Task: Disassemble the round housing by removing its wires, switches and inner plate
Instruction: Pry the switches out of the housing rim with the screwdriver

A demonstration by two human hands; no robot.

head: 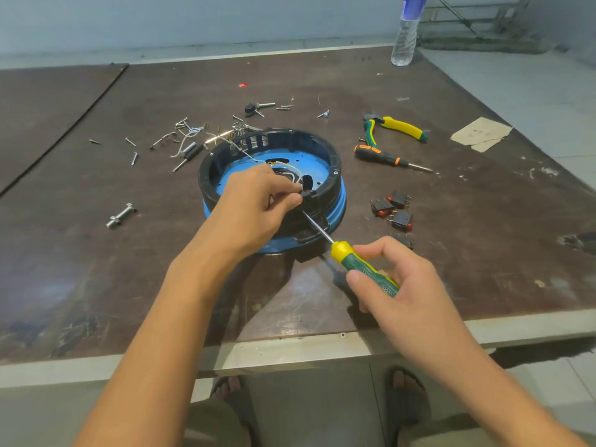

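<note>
In the head view, the round black plastic housing (335, 162) is sitting mid-way across the dark brown wooden tabletop (96, 253), with its blue inner plate (311, 159) and thin white wires (290, 169) lying inside it. The left hand (258, 201) is pinching a small black part (306, 192) at the near rim between thumb and curled fingers. The right hand (396, 285) is closing firmly round the green-and-yellow-handled screwdriver (361, 266), whose tip is pointing just under that thumb. A slipping tip is probably risking a jabbed thumb or a nicked wire

left grip (258, 201) pinching, right grip (400, 285) curled
</note>
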